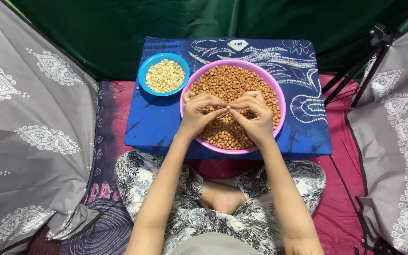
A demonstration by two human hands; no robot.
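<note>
A pink bowl [279,94] full of brown, skin-on peanuts [232,80] stands on a low table covered by a blue patterned cloth [157,123]. My left hand [198,114] and my right hand [256,115] hover over the bowl, fingertips meeting at the middle. Between them they pinch one small peanut [228,107]. To the left of the pink bowl sits a smaller blue bowl [147,71] holding pale, skinless peanuts [165,75].
Grey patterned fabric [24,132] hangs at both sides, a dark green sheet [166,23] behind the table. A black tripod leg [355,71] slants at the right. My crossed legs in floral trousers [142,179] rest on a red mat [341,198].
</note>
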